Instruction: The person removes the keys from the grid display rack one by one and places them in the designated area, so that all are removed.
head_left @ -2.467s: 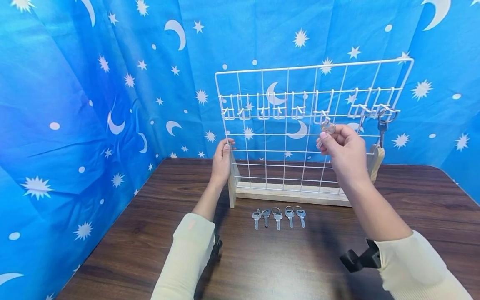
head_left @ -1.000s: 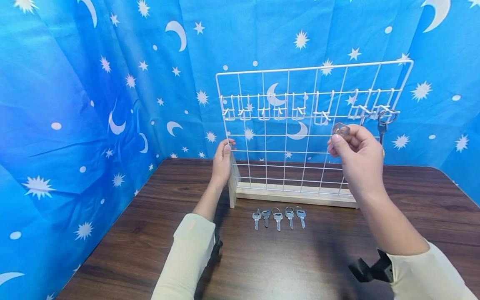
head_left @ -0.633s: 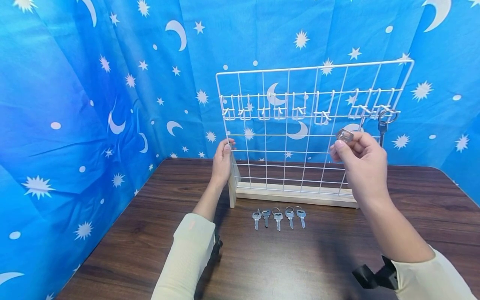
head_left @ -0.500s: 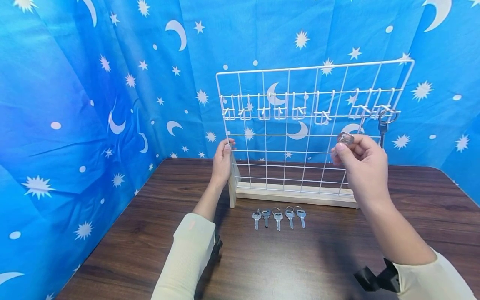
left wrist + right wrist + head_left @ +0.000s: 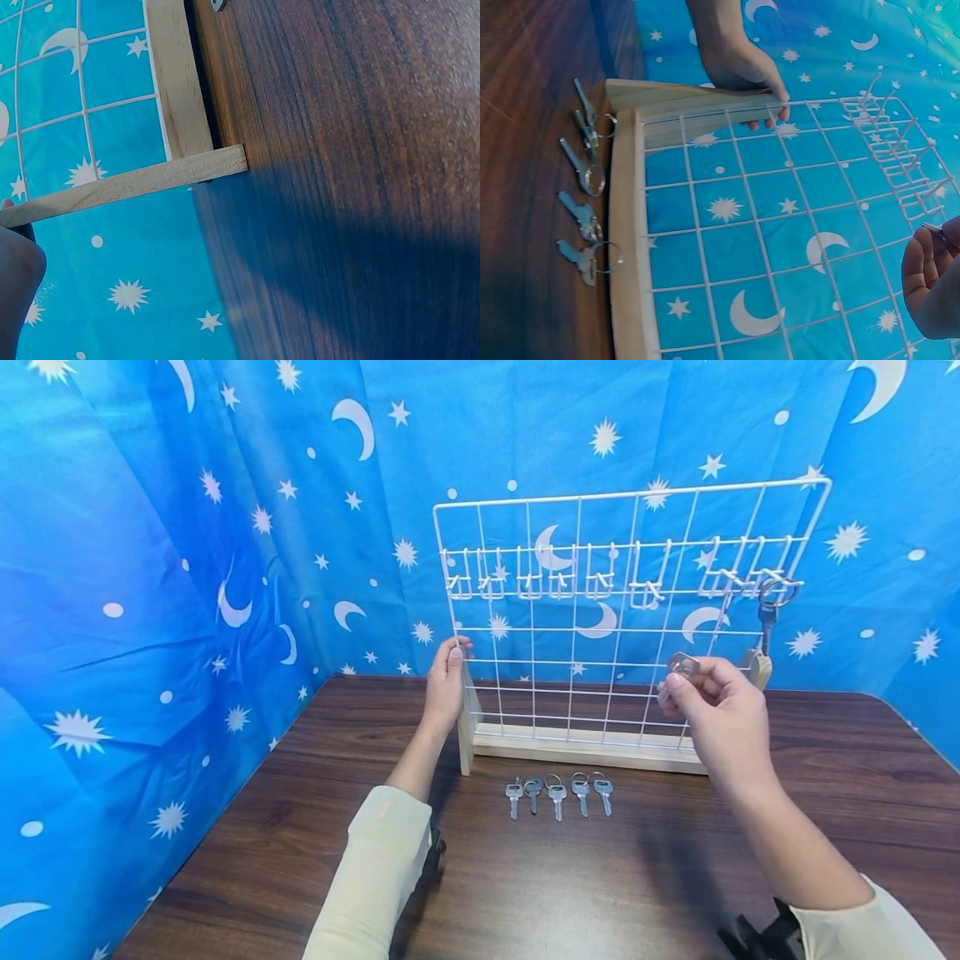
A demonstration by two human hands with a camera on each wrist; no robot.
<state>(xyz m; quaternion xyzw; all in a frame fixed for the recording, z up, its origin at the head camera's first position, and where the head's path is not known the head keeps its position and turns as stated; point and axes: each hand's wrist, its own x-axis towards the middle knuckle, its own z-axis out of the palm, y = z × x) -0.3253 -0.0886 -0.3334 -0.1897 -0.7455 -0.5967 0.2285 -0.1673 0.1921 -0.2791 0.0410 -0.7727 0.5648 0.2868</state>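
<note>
My left hand grips the wooden upright at the left end of a white wire grid rack. In the right wrist view its thumb lies along the wood and the fingertips show behind it. My right hand pinches a silver key between thumb and fingers, in front of the grid's lower right part and below the row of hooks. Much of that key is hidden by the fingers. A key hangs by its ring from the hook at the far right.
Several keys with rings lie in a row on the dark wooden table, just before the rack's wooden base. White wire hooks line the upper grid. A blue cloth with moons and stars stands behind and at the left.
My right hand has moved from the hook right of the grid's middle, rightward and then down, with the key in its fingers. The left hand keeps its place on the upright.
</note>
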